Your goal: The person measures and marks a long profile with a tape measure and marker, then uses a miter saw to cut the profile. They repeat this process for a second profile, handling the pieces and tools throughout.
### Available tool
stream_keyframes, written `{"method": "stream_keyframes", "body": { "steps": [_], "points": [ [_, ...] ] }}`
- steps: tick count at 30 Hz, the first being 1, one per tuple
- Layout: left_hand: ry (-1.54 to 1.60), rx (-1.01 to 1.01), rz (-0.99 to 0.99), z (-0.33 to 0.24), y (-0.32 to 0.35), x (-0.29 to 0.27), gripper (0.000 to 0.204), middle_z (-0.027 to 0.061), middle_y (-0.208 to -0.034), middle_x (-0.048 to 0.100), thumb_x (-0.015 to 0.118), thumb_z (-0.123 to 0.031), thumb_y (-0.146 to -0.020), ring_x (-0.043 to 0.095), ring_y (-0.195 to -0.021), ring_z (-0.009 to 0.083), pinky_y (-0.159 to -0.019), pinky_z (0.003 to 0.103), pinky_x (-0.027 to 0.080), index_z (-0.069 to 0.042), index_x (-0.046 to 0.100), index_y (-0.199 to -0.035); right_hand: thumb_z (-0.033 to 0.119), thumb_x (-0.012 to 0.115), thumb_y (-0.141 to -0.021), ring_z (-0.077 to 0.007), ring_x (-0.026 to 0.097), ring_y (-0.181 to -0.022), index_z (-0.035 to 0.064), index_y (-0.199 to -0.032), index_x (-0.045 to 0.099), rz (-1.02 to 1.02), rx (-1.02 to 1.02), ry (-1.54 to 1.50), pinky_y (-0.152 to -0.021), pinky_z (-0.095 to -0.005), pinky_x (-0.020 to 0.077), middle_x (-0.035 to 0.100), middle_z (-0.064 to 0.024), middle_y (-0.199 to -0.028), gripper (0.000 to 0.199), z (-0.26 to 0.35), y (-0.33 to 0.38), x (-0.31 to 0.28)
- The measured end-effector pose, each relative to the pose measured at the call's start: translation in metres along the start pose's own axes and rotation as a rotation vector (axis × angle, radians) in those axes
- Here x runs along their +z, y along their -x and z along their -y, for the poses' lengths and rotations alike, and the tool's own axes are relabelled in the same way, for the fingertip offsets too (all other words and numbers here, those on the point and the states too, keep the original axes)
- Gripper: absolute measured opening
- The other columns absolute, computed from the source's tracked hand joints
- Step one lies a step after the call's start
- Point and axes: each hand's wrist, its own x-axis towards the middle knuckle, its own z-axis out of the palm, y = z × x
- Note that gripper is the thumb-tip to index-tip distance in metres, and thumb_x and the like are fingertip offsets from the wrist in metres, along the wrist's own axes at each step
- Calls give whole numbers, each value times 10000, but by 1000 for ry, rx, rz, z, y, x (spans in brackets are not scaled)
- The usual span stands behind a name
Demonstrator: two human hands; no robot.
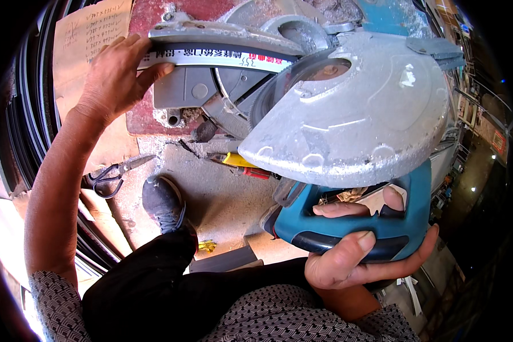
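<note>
Your right hand (353, 251) was closed around the blue handle (382, 228) of the miter saw (347, 114), fingers wrapped through the grip. Your left hand (117, 77) pressed down on a long dark strip (222, 56) with a white printed band, thumb under, fingers over its end, holding it against the saw's grey metal fence (222, 31). The dust-coated silver blade guard (359, 108), rounded and cast, sat low over the strip's right part and hid the blade and the cut point. One pair of black-handled snips (111, 176) lay on the dusty concrete floor (222, 188), near your one visible dark shoe (164, 202). One yellow-and-red tool (242, 165) lay half under the guard. A brown cardboard sheet (91, 34) with handwriting stood behind your left hand. Sawdust was all over the red saw base (148, 119).
</note>
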Motion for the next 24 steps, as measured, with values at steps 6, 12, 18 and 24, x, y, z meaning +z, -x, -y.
{"method": "stream_keyframes", "body": {
  "steps": [6, 12, 18, 24],
  "points": [
    [13, 1, -30, -1, 0, 0, 434, 134, -945, 647, 670, -480, -962, 644, -943, 355, -876, 495, 499, -60, 648, -1069, 315, 501, -946, -211, 682, -731, -60, -1550, 78, 21, -2, 14, -617, -323, 626, 555, -219, -1240, 828, -2, -1, -3],
    [12, 14, -37, 3, 0, 6, 430, 131, -946, 645, 664, -483, -969, 645, -944, 349, -873, 492, 500, -64, 649, -1069, 310, 504, -944, -207, 681, -706, -57, -1553, 70, 29, 13, 21, -631, -338, 635, 559, -207, -1245, 833, 0, -1, -4],
    [-1, 17, -42, 4, 1, 7, 434, 128, -944, 642, 657, -491, -972, 644, -936, 342, -871, 490, 502, -68, 648, -1067, 338, 491, -948, -307, 686, -974, -67, -1552, 63, 34, -16, 55, -756, -407, 646, 545, -219, -1261, 844, -1, -3, -5],
    [8, -9, 11, 2, -1, 2, 448, 137, -975, 667, 675, -467, -962, 640, -968, 372, -877, 492, 500, -44, 645, -1107, 355, 490, -945, -332, 669, -1059, -73, -1550, 74, 59, 0, 70, -796, -413, 638, 527, -237, -1284, 849, 0, -4, -8]
  ]
}}
